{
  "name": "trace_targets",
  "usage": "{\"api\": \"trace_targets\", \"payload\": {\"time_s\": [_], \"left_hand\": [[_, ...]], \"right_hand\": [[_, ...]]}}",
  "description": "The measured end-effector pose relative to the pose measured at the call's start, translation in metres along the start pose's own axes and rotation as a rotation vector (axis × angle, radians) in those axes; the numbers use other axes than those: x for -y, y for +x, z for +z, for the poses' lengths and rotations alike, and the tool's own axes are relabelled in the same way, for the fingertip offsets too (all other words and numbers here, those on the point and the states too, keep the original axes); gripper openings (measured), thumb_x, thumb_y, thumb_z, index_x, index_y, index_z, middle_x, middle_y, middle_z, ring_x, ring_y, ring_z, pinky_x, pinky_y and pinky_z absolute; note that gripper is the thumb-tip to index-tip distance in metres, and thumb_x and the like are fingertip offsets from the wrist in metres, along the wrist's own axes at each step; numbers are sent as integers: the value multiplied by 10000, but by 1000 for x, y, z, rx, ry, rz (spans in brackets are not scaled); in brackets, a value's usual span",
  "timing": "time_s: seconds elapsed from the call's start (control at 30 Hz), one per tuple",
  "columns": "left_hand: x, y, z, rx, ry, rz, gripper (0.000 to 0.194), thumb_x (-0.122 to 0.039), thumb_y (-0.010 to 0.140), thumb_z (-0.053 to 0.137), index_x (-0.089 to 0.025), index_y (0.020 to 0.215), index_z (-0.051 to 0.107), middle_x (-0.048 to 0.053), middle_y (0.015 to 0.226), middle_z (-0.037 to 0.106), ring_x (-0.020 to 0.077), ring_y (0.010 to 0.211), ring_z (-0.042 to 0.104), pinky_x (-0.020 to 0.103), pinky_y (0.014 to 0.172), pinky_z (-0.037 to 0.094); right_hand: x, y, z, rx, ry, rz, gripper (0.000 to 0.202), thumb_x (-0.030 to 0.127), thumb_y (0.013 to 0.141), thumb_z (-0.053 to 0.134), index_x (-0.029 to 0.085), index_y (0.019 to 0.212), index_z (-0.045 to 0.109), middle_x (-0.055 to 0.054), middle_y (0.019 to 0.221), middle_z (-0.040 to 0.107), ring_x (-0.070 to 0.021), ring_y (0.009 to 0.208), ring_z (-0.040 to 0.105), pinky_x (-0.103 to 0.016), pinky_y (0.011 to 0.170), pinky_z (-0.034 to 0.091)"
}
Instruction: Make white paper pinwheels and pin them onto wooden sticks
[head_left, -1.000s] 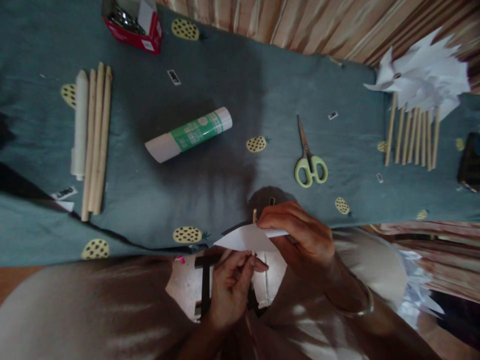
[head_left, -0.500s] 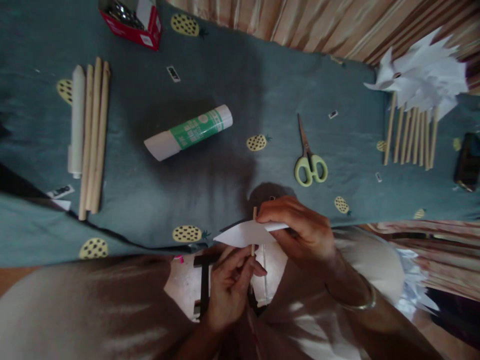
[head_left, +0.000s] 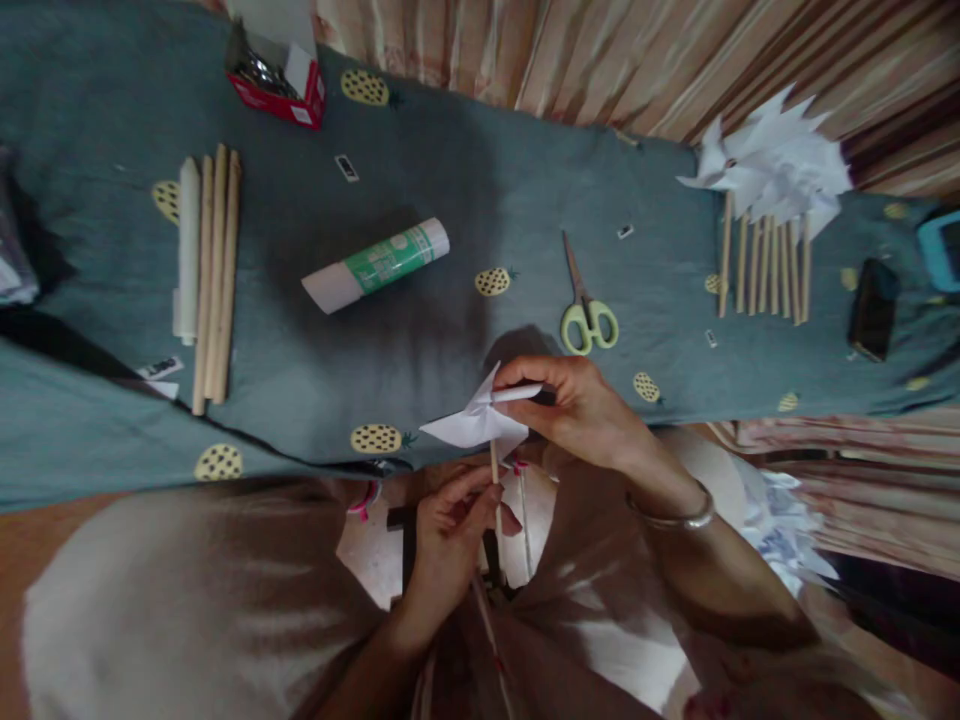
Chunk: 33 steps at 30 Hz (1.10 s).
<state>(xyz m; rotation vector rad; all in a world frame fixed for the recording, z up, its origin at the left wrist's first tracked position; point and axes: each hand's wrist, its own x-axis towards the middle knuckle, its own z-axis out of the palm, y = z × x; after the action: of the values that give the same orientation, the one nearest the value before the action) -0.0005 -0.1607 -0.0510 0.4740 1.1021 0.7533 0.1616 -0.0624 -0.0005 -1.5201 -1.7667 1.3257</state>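
A white paper pinwheel is at the table's front edge, on the upper end of a thin wooden stick. My left hand pinches the stick below the pinwheel, over my lap. My right hand is closed on a blade of the pinwheel from the right side, fingertips near its centre. Behind the hands lie green-handled scissors and, further left, a large glue stick with a green label.
Wooden sticks and a white tube lie at the left. A red box of metal pieces stands behind. Finished pinwheels and a phone are at the right.
The paper now shows its pinwheel face with several points, where before it was seen more edge-on. My right hand has moved slightly up and left with it. The camera view has shifted.
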Motion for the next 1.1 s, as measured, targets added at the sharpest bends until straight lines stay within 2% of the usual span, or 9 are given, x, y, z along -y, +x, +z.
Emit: {"api": "trace_targets", "payload": {"time_s": [0.17,0.23,0.37,0.47,0.57,0.7,0.83,0.97,1.1], "left_hand": [[-3,1,0,3,-60,-58,407,-469,672,813,-149,920,771,-10,552,663,135,478,624,242,508,530],[-4,2,-1,-2,-66,-50,437,-473,634,831,-143,914,769,-9,592,676,125,484,621,250,513,550],[-4,3,0,-38,-92,-10,447,-446,570,860,-136,878,769,-26,628,669,110,486,615,261,507,575],[-4,4,1,-34,-98,12,431,-415,556,861,-127,863,767,-33,610,662,109,461,619,260,509,580],[-4,4,2,-29,-109,37,448,-418,532,869,-122,851,761,-23,632,675,117,453,625,276,508,584],[-3,4,3,-23,-114,65,492,-442,506,883,-116,851,753,5,670,704,129,456,637,288,511,582],[-2,4,4,-13,-130,59,542,-467,477,891,-113,863,750,1,604,689,143,458,644,294,520,583],[-2,4,4,-2,-146,52,553,-440,497,885,-95,908,750,4,592,680,139,468,646,282,531,577],[-1,4,3,17,-148,49,524,-403,533,874,-87,932,750,11,612,686,147,489,658,287,544,576]], "right_hand": [[-8,12,-2,24,16,63,119,192,764,657,148,854,721,16,713,684,-100,620,573,-211,585,416],[-9,19,-5,51,56,100,130,189,712,687,144,827,730,9,724,695,-108,634,582,-216,600,433],[0,35,-13,144,77,218,125,151,598,744,135,722,734,20,671,679,-115,634,573,-220,611,432],[10,40,-15,158,107,297,118,121,542,762,136,650,717,40,610,653,-95,585,537,-212,585,419],[17,40,-14,139,107,340,106,95,532,752,149,609,704,51,577,637,-85,560,523,-205,567,411],[14,39,-13,96,74,331,112,96,540,757,148,628,712,55,553,612,-80,535,496,-207,535,380],[8,45,-14,131,-9,326,116,115,569,772,145,666,716,59,534,588,-79,514,476,-211,516,367],[12,51,-15,151,-137,337,132,89,567,796,151,640,705,50,536,590,-92,534,496,-223,533,379],[16,51,-16,178,-143,335,155,93,562,821,153,637,699,47,546,602,-91,543,509,-219,535,385]]}}
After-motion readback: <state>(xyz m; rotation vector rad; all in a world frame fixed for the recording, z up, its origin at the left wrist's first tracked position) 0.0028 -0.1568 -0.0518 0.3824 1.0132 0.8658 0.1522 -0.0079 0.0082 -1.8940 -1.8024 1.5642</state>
